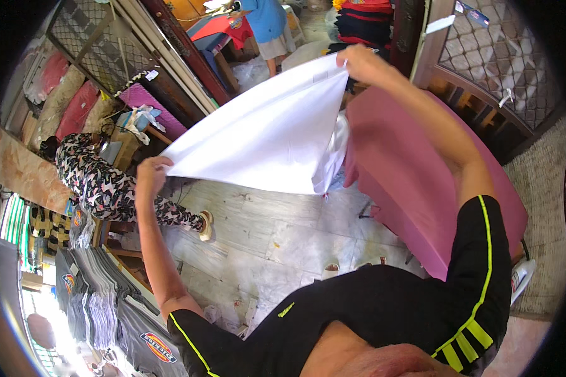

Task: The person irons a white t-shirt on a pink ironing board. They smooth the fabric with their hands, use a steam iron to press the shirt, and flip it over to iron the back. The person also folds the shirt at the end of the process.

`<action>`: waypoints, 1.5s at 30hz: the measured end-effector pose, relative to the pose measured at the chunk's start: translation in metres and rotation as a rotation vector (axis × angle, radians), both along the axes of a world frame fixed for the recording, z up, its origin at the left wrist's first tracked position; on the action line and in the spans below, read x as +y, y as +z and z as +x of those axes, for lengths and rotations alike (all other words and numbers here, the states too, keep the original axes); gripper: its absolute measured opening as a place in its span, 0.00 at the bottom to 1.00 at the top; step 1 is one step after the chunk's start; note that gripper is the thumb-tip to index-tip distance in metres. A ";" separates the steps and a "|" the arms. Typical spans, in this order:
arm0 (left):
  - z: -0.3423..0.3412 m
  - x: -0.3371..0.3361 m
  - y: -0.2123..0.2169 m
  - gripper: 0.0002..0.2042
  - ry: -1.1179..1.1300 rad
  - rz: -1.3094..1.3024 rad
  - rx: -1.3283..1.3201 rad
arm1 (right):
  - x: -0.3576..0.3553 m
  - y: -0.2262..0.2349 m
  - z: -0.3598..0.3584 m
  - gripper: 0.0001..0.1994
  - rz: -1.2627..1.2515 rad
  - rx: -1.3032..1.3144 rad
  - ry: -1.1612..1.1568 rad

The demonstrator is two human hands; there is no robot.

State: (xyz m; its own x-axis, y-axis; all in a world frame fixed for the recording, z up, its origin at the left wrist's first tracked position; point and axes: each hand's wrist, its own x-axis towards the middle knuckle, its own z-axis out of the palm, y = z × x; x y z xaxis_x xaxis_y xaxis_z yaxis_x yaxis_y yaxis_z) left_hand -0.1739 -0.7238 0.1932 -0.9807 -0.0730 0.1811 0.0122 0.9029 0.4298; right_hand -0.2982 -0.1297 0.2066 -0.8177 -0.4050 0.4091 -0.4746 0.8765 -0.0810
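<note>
Here's the left hand [151, 179], out at nine o'clock, thumb and fingers pinching one corner of a white cloth [258, 132]! And up at one o'clock, the right hand [363, 63] has the far corner, fingers closed over the edge. Two grips, one sheet, the upper edge slung tight between them, the body of it filling the stretch from ten o'clock round to twelve. Down its right side the fabric gathers into loose folds, dropping to a point just above centre; whether it's a garment or a plain panel, I can't tell.

The step in hand looks like spreading the cloth by its corners, and the next move calls for both pinches to hold and those folds to be shaken straight.

Outward now! At three o'clock, a table under a mauve cover [415, 182]; whether the folds touch it, no telling from here. Below the cloth, pale floor tiles [233, 226]. Nine o'clock, beyond the left hand, a co-worker in patterned clothes [94, 176] bends over. Eight o'clock, stacked grey shirts [94, 301]. Twelve o'clock, far back, another person in blue [265, 28]!
</note>
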 end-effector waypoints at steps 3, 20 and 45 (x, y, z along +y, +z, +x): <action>-0.040 0.012 -0.025 0.16 -0.055 -0.170 0.102 | 0.005 -0.033 -0.032 0.10 -0.032 0.003 -0.047; 0.237 -0.017 -0.264 0.09 -0.109 -0.251 -0.709 | -0.001 -0.215 0.192 0.06 0.093 -0.477 0.140; -0.018 0.116 0.179 0.18 -0.531 0.535 0.676 | 0.124 0.193 -0.012 0.11 -0.633 0.308 0.080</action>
State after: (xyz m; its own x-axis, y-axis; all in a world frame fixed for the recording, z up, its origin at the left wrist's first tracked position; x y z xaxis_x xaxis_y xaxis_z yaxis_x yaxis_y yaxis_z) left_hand -0.1922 -0.6081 0.3721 -0.6138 0.1091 0.7819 0.7470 0.4009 0.5304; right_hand -0.3099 -0.0058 0.3992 -0.6046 -0.0666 0.7938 -0.6189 0.6667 -0.4154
